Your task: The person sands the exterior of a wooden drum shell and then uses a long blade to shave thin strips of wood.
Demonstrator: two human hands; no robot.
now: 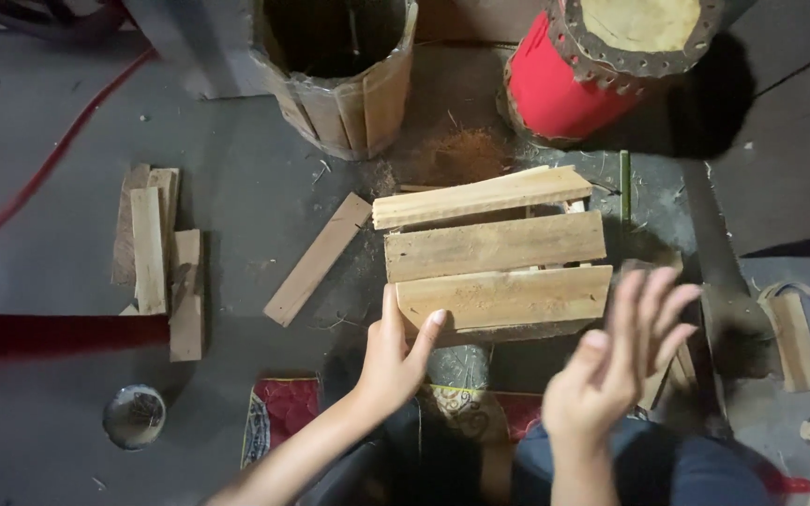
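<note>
Grey floor (236,187) carries three planks (494,245) laid side by side. Left hand (394,354), open, touches the nearest plank's corner; right hand (616,361) hovers spread, empty. Loose slats (157,262) lie unused, apart.

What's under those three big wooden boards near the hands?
Under the three boards, thin cross strips show through the gaps and hold them up. The boards cover everything else underneath, including the floor below them.
</note>
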